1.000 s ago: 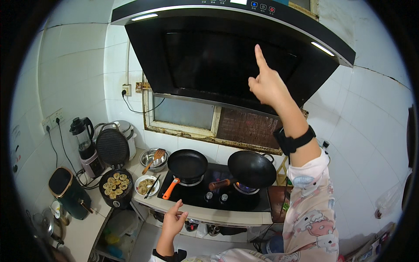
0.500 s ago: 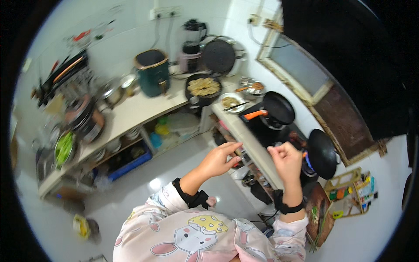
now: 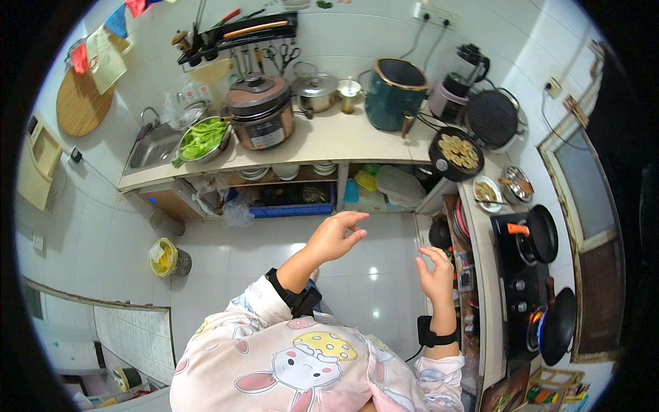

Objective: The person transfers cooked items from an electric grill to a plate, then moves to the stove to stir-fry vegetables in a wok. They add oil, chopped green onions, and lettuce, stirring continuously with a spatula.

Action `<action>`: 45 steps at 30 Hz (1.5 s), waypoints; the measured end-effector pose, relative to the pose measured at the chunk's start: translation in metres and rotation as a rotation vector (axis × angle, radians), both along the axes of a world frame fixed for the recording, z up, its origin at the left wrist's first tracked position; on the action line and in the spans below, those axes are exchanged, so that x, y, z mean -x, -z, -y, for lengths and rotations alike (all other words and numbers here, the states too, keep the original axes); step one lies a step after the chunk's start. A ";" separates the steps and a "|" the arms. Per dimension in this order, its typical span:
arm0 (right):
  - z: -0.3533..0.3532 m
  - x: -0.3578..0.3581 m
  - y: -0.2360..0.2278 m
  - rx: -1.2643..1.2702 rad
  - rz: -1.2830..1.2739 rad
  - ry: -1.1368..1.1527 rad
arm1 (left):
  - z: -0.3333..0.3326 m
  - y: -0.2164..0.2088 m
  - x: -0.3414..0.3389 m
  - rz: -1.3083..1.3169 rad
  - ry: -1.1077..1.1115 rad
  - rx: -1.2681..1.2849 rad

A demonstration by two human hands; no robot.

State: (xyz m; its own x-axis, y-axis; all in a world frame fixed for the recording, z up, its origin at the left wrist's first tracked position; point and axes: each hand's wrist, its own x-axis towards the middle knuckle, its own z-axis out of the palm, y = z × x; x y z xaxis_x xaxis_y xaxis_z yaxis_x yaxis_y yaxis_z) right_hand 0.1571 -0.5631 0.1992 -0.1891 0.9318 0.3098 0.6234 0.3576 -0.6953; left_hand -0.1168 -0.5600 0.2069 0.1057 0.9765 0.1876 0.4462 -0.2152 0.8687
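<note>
The left hand (image 3: 335,237) and right hand (image 3: 437,275) are hovering empty, fingers (image 3: 356,216) parted from thumbs; a blue tray (image 3: 290,211) is sitting below the worktop's (image 3: 329,145) front edge, a frying pan (image 3: 544,235) near the hob's (image 3: 511,278) wall-side edge.

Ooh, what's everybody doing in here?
A person in a bunny top has both hands up in the air, and neither the left hand nor the right hand holds anything. On the stove to the right, a blue flame burns by the wok, next to an orange-handled frying pan. Round slices lie in an open griddle, and leafy greens fill a metal bowl beside the sink.
</note>
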 end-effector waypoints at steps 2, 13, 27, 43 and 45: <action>-0.027 0.036 -0.002 0.037 -0.021 -0.041 | -0.012 0.009 0.046 0.083 -0.092 0.037; -0.258 0.346 0.057 0.302 -0.307 -0.251 | -0.118 0.076 0.411 0.549 -0.857 -0.072; -0.506 0.522 0.097 0.758 -0.456 -0.044 | -0.287 0.103 0.579 0.421 -0.854 0.562; -0.526 0.535 0.111 0.702 -0.450 -0.076 | -0.300 0.108 0.569 0.299 -0.977 0.541; -0.522 0.531 0.113 0.658 -0.431 -0.086 | -0.297 0.110 0.564 0.339 -0.963 0.482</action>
State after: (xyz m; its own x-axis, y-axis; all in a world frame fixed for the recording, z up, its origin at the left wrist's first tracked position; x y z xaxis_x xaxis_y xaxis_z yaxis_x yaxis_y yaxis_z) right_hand -0.3742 -0.0410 0.0864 -0.2575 0.9366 -0.2378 0.2398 -0.1765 -0.9546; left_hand -0.6812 -0.2628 0.0974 -0.7151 0.6021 -0.3550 -0.0291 0.4818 0.8758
